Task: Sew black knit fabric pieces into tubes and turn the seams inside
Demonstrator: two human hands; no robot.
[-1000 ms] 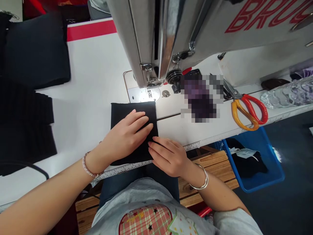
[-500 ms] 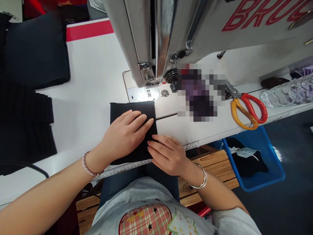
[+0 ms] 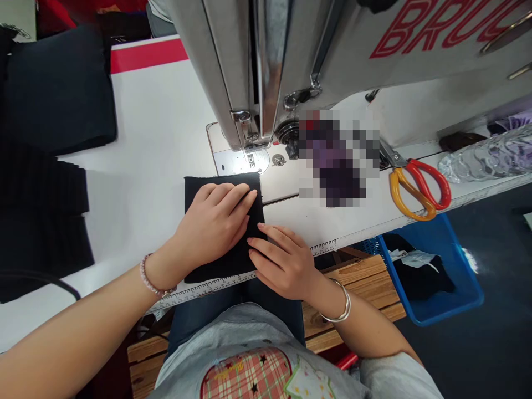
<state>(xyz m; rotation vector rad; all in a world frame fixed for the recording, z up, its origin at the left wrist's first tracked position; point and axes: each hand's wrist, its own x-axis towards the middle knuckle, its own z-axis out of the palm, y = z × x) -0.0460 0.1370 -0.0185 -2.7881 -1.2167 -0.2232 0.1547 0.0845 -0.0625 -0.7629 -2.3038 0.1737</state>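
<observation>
A folded piece of black fabric (image 3: pixel 199 191) lies flat on the white sewing table, its far edge just short of the sewing machine's needle plate (image 3: pixel 233 160). My left hand (image 3: pixel 216 221) rests palm down across the fabric, fingers stretched toward its far right corner. At the fabric's right edge is my right hand (image 3: pixel 285 263), its fingers extended and the fingertips touching the cloth; I cannot see its thumb clearly. Above the plate stands the head of the sewing machine (image 3: pixel 224 72), with the presser foot area partly hidden.
Stacks of black fabric (image 3: pixel 58 94) sit on the left. Scissors with orange and red handles (image 3: pixel 415 188) lie at the right, beside a clear plastic bottle (image 3: pixel 490 158). A ruler strip (image 3: pixel 224 281) runs along the table's front edge. Below right stands a blue basket (image 3: pixel 461 288) holding dark cloth.
My left fingers have shifted slightly across the fabric, and the thumb side now shows lower along the cloth. My right hand stays at the edge. The whole view has moved a little.
</observation>
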